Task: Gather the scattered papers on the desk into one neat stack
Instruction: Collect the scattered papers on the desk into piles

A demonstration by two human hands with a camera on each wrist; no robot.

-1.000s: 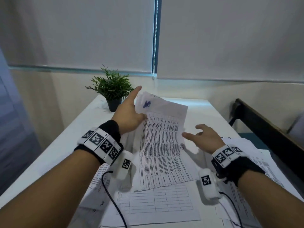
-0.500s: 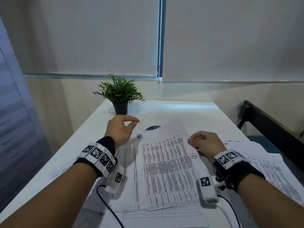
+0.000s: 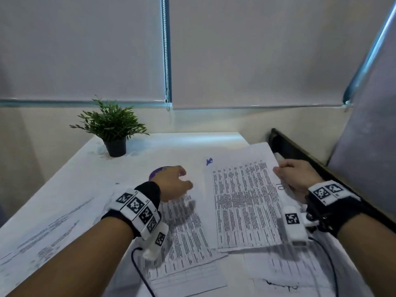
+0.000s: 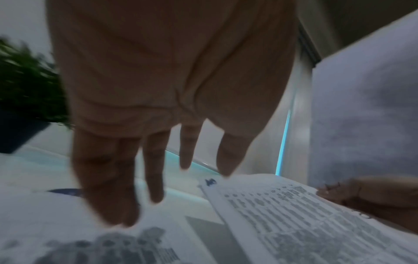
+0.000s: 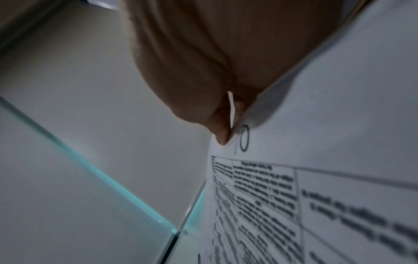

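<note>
Since half a second ago, the printed sheet (image 3: 244, 202) has slid to the right with the right hand (image 3: 296, 177), and the left hand (image 3: 171, 183) has let go and pulled back to the left. Now the right hand pinches the sheet's right edge, thumb on top, next to a handwritten "10". That sheet is lifted a little and casts a shadow on the papers (image 3: 184, 239) under it. The left hand is spread loose, fingers (image 4: 156, 171) pointing down over another printed page, holding nothing. It looks blurry, and I cannot tell if the fingertips touch the page. More papers lie spread about on the white tabletop (image 3: 167, 146), some under both arms, and one more page (image 3: 42, 234) lies off to the left. A small green plant (image 3: 111, 125) in a dark pot stands at the far left of the tabletop, well apart from the hands. Behind it hang pale window blinds (image 3: 85, 50).
</note>
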